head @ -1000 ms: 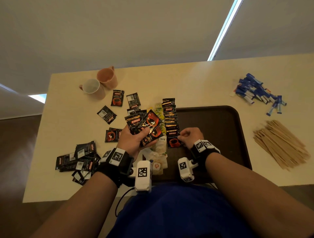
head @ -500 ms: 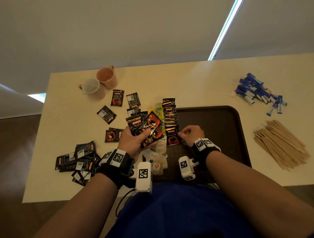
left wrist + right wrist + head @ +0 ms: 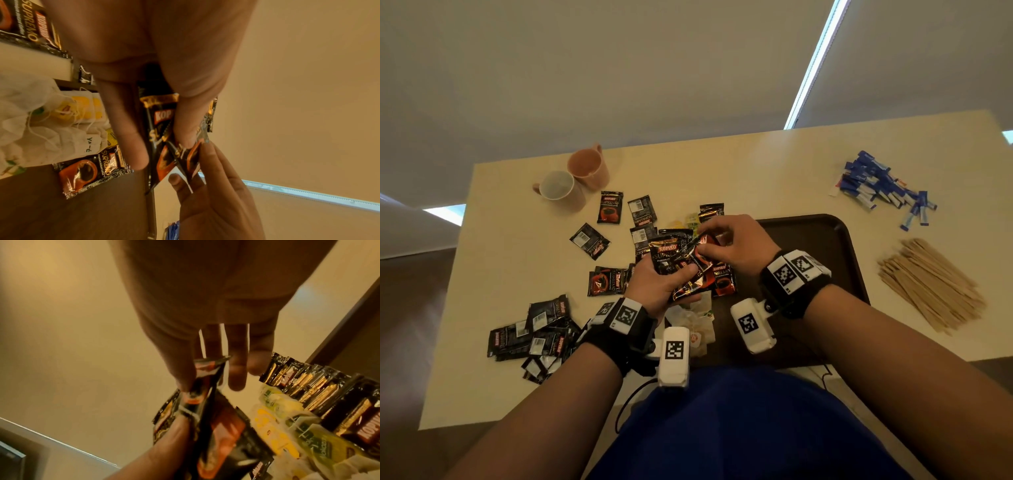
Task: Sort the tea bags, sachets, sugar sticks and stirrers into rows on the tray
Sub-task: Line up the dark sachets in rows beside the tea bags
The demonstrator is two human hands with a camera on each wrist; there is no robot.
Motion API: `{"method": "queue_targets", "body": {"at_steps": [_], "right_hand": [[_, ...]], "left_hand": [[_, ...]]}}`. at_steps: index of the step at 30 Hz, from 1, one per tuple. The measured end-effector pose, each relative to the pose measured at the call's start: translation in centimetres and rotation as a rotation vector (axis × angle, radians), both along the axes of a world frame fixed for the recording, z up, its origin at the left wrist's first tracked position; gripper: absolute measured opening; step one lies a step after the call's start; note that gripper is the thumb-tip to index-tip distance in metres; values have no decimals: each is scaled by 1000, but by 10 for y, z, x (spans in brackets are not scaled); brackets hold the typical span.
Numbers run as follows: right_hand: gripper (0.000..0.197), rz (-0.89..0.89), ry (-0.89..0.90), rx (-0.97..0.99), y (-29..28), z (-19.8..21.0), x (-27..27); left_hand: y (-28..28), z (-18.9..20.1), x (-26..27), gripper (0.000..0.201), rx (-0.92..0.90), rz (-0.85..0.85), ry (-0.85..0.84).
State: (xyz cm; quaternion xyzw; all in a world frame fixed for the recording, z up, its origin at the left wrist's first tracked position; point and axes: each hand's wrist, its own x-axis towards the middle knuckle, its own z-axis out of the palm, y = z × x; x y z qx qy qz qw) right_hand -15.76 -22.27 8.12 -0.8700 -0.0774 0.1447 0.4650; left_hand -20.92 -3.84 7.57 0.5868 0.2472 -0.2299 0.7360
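While the left hand (image 3: 666, 284) grips a fanned bunch of coffee sachets (image 3: 677, 260) above the near-left corner of the tray (image 3: 839, 240), the right hand (image 3: 736, 245) pinches the top edge of one sachet in that bunch between thumb and fingers (image 3: 237, 369). On the tray, a row of sachets (image 3: 320, 386) lies beside a row of tea bags (image 3: 287, 418). More sachets (image 3: 534, 339) lie scattered on the surface (image 3: 517, 274) to the left; sugar sticks (image 3: 876, 185) and wooden stirrers (image 3: 928, 284) lie in piles to the right of the tray.
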Motion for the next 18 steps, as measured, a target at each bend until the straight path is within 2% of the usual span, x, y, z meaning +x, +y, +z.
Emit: {"method": "queue_targets", "body": {"at_steps": [3, 7, 13, 18], "right_hand": [[21, -82, -1, 31, -2, -7, -5], [27, -165, 37, 65, -9, -15, -12], [11, -214, 100, 31, -12, -17, -18], [8, -194, 172, 14, -20, -20, -23]], "left_hand": [[-2, 3, 0, 42, -44, -14, 1], [0, 2, 2, 39, -152, 33, 55], [1, 0, 6, 39, -72, 73, -8], [1, 4, 12, 40, -62, 96, -24]]}}
